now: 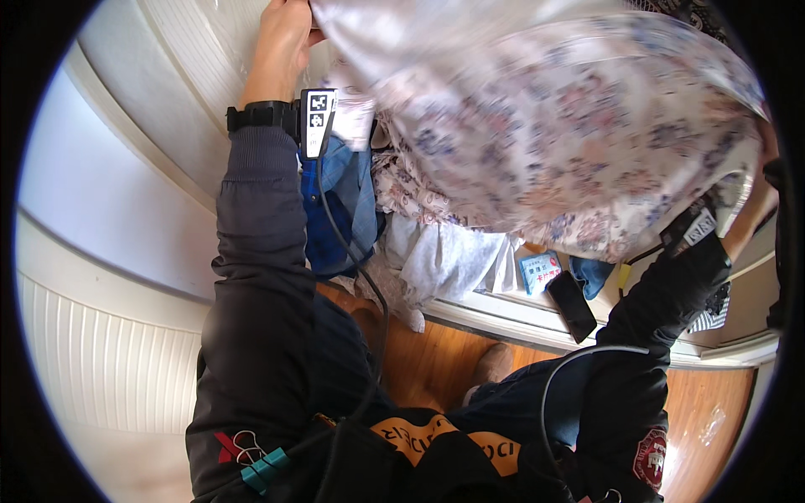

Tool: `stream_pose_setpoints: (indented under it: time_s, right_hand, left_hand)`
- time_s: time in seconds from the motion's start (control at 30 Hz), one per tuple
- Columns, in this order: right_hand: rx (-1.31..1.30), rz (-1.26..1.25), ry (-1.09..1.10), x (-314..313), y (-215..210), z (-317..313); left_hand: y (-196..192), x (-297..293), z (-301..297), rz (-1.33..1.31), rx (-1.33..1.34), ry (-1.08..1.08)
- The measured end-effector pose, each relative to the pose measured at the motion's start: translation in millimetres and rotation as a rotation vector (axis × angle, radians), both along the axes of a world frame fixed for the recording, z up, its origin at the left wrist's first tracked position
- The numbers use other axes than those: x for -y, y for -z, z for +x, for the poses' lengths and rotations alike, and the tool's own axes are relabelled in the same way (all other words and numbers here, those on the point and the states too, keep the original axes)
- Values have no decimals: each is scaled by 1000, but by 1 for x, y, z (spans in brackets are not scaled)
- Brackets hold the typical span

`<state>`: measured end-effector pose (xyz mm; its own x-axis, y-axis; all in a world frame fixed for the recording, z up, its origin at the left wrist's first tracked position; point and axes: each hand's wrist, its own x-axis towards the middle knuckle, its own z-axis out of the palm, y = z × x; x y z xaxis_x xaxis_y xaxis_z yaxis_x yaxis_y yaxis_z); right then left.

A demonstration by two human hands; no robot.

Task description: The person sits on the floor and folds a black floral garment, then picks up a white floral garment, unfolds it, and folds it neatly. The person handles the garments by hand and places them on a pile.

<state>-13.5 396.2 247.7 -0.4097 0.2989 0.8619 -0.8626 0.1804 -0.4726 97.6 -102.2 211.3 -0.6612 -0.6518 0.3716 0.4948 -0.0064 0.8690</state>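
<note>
A floral cloth (545, 142), pale with pink and blue flowers, is spread wide between my two hands and blurred by motion. My left hand (283, 38) is raised at the top, its fingers closed on the cloth's upper left corner. Out at the right rim, my right hand (757, 197) grips the cloth's other side; most of its fingers are hidden. Both wrists carry strapped devices, a black-and-white one (319, 121) on the left. Under the cloth lie blue garments (340, 197) and a light grey garment (453, 260).
A black phone (572, 306) and a light blue packet (539, 272) lie by a white ledge (495, 312). White curved panels (109, 184) stand on the left. Below me are a wooden floor (423, 360) and my brown shoe (493, 364). A cable (377, 293) runs along my left arm.
</note>
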Motion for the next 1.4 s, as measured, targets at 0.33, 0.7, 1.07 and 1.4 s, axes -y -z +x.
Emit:
stream_pose_setpoints:
  time_s: [0.33, 0.7, 1.07, 1.4]
  right_hand:
    - [390, 925, -517, 209, 97, 21]
    - [602, 1296, -1067, 253, 147, 41]
    - [-371, 94, -402, 152, 21, 75]
    - [-735, 148, 379, 167, 1, 40]
  left_hand:
    - [-36, -91, 38, -18, -609, 796]
    - [-51, -21, 66, -506, -589, 1149]
    - [-61, -4, 102, -1239, -689, 562]
    - [-6, -59, 45, -1926, -349, -463]
